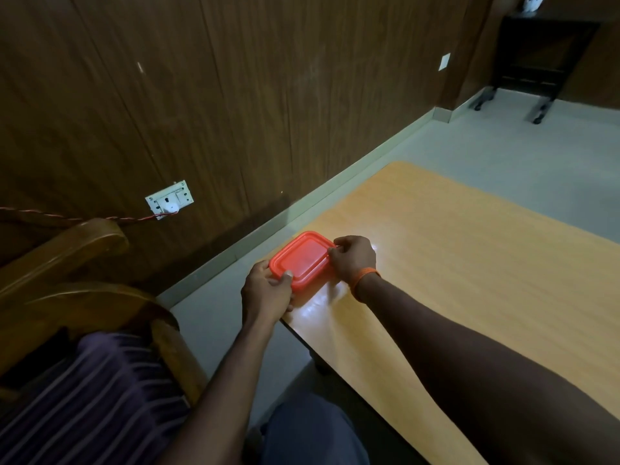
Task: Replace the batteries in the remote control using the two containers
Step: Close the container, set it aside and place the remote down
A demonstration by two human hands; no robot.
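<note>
A container with a red lid (303, 258) sits at the near left corner of the yellow-orange table (453, 263). My left hand (266, 292) grips its near left corner, thumb on top of the lid. My right hand (354, 256) holds the right edge, fingers curled over the lid's rim. The lid lies flat on the container. No remote control, batteries or second container appear in the head view.
A wooden chair (84, 280) stands at the left. The wood-panelled wall carries a white socket with a plug and red cord (169, 201). Grey floor (503, 152) lies beyond the table, and a dark cabinet (543, 55) stands in the far right corner.
</note>
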